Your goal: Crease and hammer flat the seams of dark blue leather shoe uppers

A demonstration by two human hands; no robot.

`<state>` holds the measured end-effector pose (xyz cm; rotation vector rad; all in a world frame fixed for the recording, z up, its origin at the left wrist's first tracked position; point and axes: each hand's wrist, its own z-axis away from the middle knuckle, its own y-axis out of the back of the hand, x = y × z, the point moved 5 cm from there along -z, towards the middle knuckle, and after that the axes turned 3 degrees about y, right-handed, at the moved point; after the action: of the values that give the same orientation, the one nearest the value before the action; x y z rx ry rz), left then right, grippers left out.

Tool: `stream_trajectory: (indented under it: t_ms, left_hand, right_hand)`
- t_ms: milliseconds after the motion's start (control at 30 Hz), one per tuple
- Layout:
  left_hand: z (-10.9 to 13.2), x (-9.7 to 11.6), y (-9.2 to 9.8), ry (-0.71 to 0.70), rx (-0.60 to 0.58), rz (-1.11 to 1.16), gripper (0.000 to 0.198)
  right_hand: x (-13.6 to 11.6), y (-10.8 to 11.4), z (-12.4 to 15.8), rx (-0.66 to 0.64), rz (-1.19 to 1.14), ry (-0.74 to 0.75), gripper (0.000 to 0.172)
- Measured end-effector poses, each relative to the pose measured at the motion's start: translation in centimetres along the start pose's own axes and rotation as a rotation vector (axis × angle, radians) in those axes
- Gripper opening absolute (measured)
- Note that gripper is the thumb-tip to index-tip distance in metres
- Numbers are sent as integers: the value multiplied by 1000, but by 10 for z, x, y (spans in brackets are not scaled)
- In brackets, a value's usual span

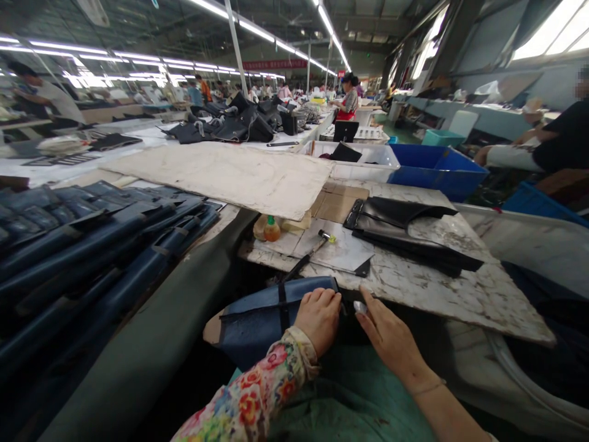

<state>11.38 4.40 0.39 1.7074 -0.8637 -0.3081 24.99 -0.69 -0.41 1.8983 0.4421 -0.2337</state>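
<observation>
My left hand (319,316) lies curled on a dark blue leather piece (262,313) crossed by a black strap, held against my lap just below the worn work board (442,288). The fingers are bent and pressed onto the leather's right end. My right hand (389,334) sits close beside it. Its fingers are together, pinching a small pale object (360,306) at the fingertips that I cannot make out. A thin black brush or tool (306,259) with a yellow-green tip lies on the board just above my hands.
Rows of dark blue leather pieces (92,245) fill the left. Black leather pieces (405,230), a small orange bottle (271,230), cardboard (338,202) and a large pale sheet (230,175) lie ahead. A blue bin (437,172) and other workers are farther off.
</observation>
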Motion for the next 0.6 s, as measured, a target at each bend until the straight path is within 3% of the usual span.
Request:
stream_trajectory:
  t_ms: [167, 333, 600]
  left_hand:
    - [6, -4, 5, 3, 1, 20, 32]
    - [21, -17, 12, 27, 25, 4, 32]
    - [38, -32, 18, 52, 12, -4, 34]
  right_hand:
    - [-21, 6, -14, 52, 22, 77, 36]
    - [-43, 8, -24, 50, -25, 147, 34]
    - [-63, -18, -23, 15, 7, 181, 32]
